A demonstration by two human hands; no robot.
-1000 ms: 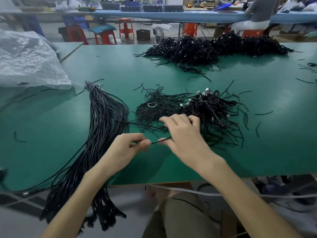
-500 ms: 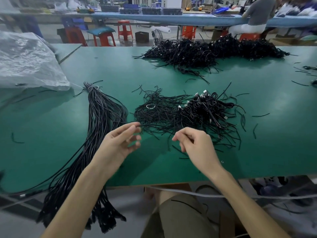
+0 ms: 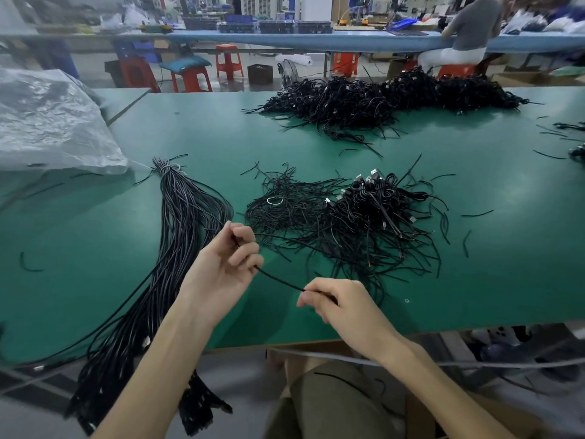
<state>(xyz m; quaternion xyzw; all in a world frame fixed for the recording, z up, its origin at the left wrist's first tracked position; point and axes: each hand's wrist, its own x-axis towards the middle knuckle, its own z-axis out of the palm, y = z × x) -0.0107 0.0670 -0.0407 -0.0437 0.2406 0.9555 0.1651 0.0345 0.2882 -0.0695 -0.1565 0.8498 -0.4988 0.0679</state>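
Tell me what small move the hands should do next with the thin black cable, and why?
Probably the right hand draws the cable further through the left hand, to free more length: both pinch it, and only a short stretch shows between them.

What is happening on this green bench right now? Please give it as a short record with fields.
Setting: green worktable in a workshop
Left: left hand grips a thin black cable
Right: right hand pinches the same cable
Cable: spans the gap between both hands, above the table
Beside the left hand: tied bundle of long black cables, hanging over the near edge
Ahead: loose pile of short cables, some with metal plugs
Far side: larger heap of cables
Far left: plastic sheet
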